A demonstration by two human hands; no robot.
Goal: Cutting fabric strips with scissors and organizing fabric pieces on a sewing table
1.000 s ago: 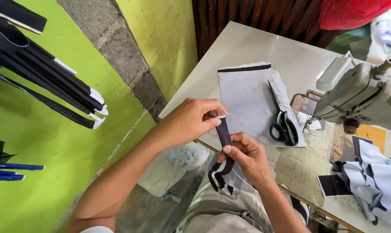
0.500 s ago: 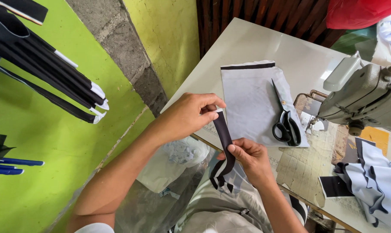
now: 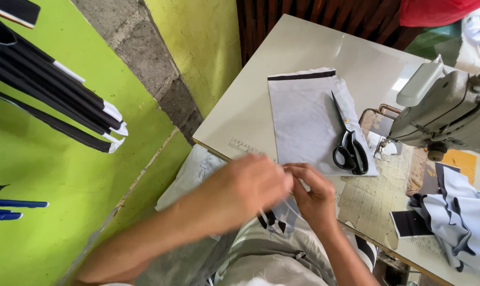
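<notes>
— Where's the dark fabric strip [image 3: 272, 218]?

— Down below the tabletop [image 3: 303, 47] edge, over the lap, hanging from between both hands. Long axis roughly downward, mostly hidden.

— Nearer which hand?

— Meets both: left hand [image 3: 248, 188] blurred, fingers curled over the top end; right hand [image 3: 315, 193] fingers pinched narrow on it (exact contact hard to tell). Scissors [image 3: 348, 145] well apart, up on the grey cloth [image 3: 303, 116].

A narrow strip of black-and-white fabric [image 3: 274, 218] hangs below the person's two hands, just off the near edge of the surface and above the lap. Its upper end is hidden between the fingers; the lower part looks crumpled and blurred.
</notes>
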